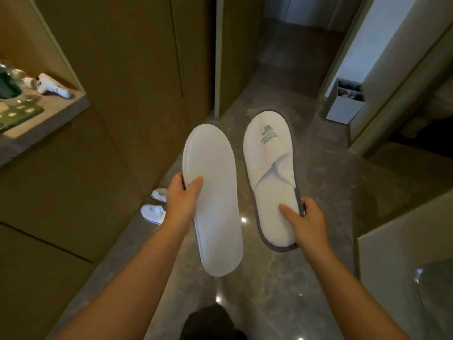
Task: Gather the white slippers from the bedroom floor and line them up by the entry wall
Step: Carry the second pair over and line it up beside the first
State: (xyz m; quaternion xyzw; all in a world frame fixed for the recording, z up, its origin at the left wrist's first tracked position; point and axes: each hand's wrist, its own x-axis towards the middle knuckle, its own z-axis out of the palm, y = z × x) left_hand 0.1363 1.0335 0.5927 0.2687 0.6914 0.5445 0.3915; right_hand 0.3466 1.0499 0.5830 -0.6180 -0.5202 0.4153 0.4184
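Note:
My left hand (182, 200) grips a white slipper (213, 200) by its left edge, its plain white face turned up toward me. My right hand (304, 222) holds a second white slipper (269, 177) near the heel, upper side up, with a green logo on the toe and a grey rim. Both slippers hang in the air above the grey marble floor (318, 192). Two more white slippers (154, 213) (160, 194) lie side by side on the floor against the brown wall panel (137, 99) at the left, partly hidden behind my left forearm.
A shelf (49, 111) at the upper left carries glassware, a green tray and a white device. A grey bin (344, 104) stands by the doorway at the upper right. The corridor runs ahead between brown wall panels. A dark foot (208, 320) shows at the bottom.

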